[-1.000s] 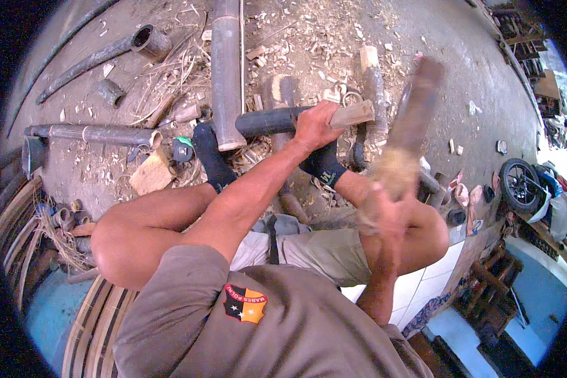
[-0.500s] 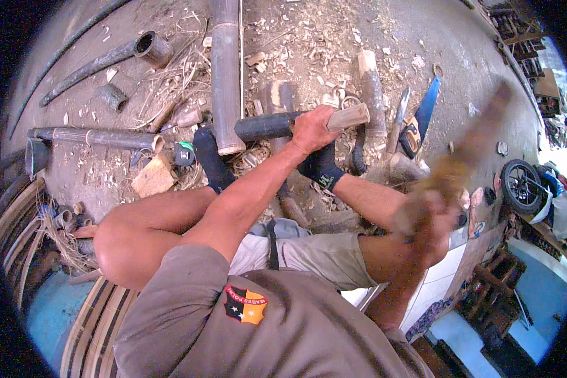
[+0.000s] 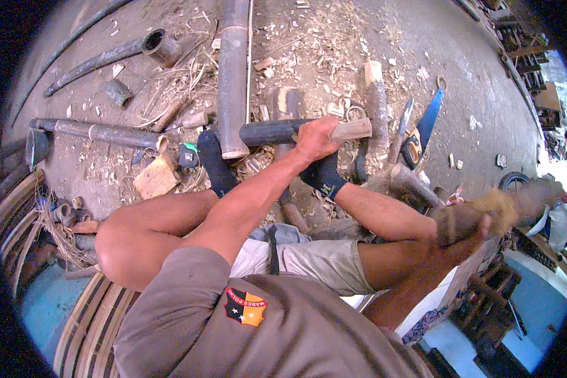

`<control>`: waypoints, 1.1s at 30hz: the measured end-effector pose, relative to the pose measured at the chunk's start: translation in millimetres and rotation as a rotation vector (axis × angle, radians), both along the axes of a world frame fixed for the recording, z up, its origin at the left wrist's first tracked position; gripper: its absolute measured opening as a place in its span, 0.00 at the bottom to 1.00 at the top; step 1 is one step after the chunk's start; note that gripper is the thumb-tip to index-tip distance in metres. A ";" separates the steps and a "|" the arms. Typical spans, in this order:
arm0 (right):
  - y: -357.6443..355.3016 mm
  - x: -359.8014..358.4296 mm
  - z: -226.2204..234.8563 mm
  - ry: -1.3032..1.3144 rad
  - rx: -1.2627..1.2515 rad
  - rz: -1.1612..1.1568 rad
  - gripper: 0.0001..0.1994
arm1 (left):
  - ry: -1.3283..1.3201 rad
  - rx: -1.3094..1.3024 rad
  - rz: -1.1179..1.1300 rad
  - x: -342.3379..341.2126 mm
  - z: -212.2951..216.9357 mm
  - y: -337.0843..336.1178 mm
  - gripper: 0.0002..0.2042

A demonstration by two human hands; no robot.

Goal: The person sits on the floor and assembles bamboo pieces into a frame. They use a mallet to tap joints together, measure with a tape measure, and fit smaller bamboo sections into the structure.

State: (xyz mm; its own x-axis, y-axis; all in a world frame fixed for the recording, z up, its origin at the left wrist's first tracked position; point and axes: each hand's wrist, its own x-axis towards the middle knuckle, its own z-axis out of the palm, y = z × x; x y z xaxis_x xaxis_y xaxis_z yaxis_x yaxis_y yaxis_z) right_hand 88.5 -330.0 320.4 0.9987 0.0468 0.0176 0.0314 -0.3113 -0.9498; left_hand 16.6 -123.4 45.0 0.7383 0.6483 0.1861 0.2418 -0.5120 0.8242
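Note:
My left hand (image 3: 317, 138) is wrapped round a short thick rod (image 3: 268, 131), black at its left part and pale bare wood at its right end. The rod lies crosswise above my socked feet, its black end beside the lower end of a grey bamboo pole (image 3: 234, 82). Out to the right, past my right knee, my right hand (image 3: 475, 228) is closed on a thick brown wooden club (image 3: 457, 222). Motion smears the club, which has a yellowish band in its middle; its far tip is hard to make out.
A blue-bladed handsaw (image 3: 429, 116) and a knife (image 3: 402, 123) lie right of my feet, near a cut bamboo length (image 3: 375, 104). Left are a tape measure (image 3: 188, 155), a wood block (image 3: 155, 178) and a bamboo tube (image 3: 104, 134). Shavings litter the floor.
My right hand has swung the club outward to the right and down, from slanting upward to nearly level. The left hand keeps its hold on the rod; the view has shifted slightly.

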 end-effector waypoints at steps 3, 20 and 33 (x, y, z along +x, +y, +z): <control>-1.6 -32.7 -52.5 0.185 -0.078 0.162 0.31 | -0.003 0.012 0.011 6.7 2.9 0.8 0.15; 6.2 -40.2 -53.6 0.239 -0.132 0.350 0.43 | 0.105 -0.177 0.483 33.9 12.6 7.2 0.17; 42.3 -50.3 -110.5 0.321 0.130 0.489 0.47 | -0.958 -0.221 0.972 -173.7 69.5 351.4 0.26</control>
